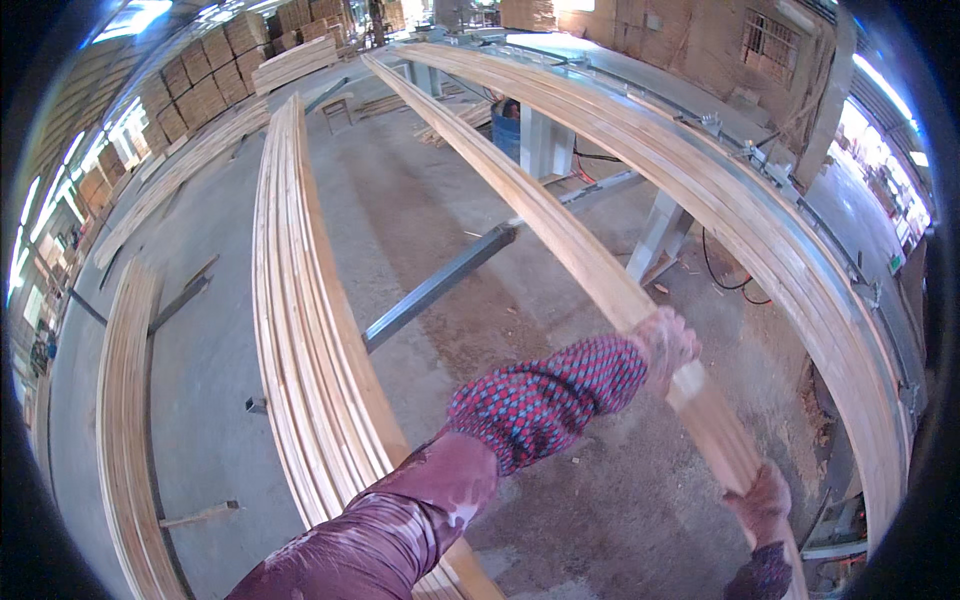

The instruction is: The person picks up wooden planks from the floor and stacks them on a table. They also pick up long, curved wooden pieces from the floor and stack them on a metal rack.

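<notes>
A long, pale wooden board (560, 235) runs from near my right side to the far end of the workspace. My left hand (667, 347) is wrapped round it, a checked red and blue sleeve cover on that arm. Closer to me, my right hand (762, 503) grips the same board near its near end, fingers partly hidden. To the left lies a stack of long boards (300, 290) side by side. On the right, more boards (760, 210) lie along a metal machine bed.
A grey metal bar (440, 285) spans the floor between the stack and the machine. Another board bundle (130, 420) lies at far left. Blue drum (506, 130) and white machine legs (660, 235) stand beyond. Stacked timber (200, 75) lines the back left.
</notes>
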Tool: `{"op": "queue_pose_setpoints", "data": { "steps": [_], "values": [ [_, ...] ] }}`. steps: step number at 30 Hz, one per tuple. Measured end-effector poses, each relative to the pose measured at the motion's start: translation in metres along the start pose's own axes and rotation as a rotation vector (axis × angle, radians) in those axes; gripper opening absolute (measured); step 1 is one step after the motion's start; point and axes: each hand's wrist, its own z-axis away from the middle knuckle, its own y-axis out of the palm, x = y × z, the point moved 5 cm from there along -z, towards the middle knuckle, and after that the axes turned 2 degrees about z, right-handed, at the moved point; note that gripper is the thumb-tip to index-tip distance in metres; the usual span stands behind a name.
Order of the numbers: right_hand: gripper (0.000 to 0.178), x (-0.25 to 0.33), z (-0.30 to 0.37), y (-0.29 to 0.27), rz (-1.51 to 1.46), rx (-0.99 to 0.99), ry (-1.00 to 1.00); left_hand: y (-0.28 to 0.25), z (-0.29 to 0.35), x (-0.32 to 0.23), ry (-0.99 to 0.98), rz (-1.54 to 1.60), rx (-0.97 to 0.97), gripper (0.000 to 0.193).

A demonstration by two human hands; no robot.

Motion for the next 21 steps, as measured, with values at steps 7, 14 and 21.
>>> {"op": "queue_pose_setpoints", "data": {
  "steps": [7, 14, 21],
  "values": [
    [0.063, -0.002, 0.108, 0.064, -0.669, 0.376, 0.022, 0.017, 0.088, -0.075, 0.063, 0.042, -0.049, 0.034],
    [0.048, 0.05, 0.238, 0.138, -0.163, -0.028, -0.181, 0.075, 0.219, -0.127, 0.05, 0.18, -0.097, 0.007],
    [0.015, 0.03, 0.279, 0.235, -0.968, -0.243, -0.331, 0.083, 0.297, -0.148, 0.103, 0.229, 0.37, 0.015]
  ]
}}
